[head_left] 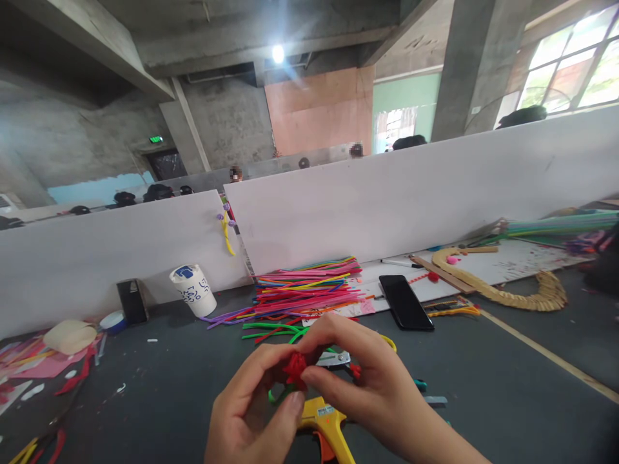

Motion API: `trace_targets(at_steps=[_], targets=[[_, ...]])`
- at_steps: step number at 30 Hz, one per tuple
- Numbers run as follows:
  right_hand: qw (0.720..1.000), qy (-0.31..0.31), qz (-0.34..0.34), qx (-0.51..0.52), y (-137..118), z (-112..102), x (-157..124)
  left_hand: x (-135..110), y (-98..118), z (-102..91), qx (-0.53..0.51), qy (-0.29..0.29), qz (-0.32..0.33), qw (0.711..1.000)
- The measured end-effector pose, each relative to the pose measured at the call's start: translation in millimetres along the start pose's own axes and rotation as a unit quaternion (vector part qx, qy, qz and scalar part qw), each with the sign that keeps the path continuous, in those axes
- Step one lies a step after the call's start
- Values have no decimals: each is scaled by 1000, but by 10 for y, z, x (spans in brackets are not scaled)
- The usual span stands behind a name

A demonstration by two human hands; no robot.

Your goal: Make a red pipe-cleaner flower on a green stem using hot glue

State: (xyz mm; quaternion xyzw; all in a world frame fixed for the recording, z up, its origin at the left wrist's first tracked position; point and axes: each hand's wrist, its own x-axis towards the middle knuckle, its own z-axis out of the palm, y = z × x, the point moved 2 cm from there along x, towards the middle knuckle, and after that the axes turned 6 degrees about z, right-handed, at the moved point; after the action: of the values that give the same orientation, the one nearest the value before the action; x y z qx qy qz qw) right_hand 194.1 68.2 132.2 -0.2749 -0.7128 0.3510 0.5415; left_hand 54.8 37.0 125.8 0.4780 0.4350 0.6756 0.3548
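Observation:
Between the fingertips of both hands sits a small red flower-like piece [294, 368], apparently of fuzzy or folded craft material. My left hand [258, 406] pinches it from the left, thumb below and fingers curled behind. From the right, my right hand [360, 374] presses its thumb and forefinger against the same piece. Just under the hands lies a yellow hot glue gun [326, 422] with an orange trigger. Behind the fingers a pair of scissors [333, 359] partly shows, close to some green pipe cleaners [271, 330].
A heap of coloured pipe cleaners [309, 287] lies beyond the hands. Right of it is a black phone [405, 303], then a curved tan strip [522, 306]. A white paper cup [193, 290] stands at left. White partition boards [411, 200] edge the dark table [159, 399].

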Motion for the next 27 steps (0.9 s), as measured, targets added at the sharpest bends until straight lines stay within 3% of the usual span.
trace_targets(at_steps=[5,12,15,19,21,25,27], targets=[[997,-15,56,46,-12,-11,33,30,-48,-5,-87,-15,-96,991],[995,-24,92,12,15,-7,20,84,-119,11,-168,-45,-155,973],[992,-30,120,33,22,-7,18,101,-165,20,-164,-42,-146,975],[987,-34,139,77,20,-1,24,97,-230,0,-94,-31,-93,991],[986,-34,138,90,21,2,29,84,-235,-27,-6,-22,-16,1000],[993,-36,95,67,19,2,28,48,-169,-74,141,-13,180,973],[996,-35,61,47,15,-10,18,51,-141,-91,129,-41,180,974]])
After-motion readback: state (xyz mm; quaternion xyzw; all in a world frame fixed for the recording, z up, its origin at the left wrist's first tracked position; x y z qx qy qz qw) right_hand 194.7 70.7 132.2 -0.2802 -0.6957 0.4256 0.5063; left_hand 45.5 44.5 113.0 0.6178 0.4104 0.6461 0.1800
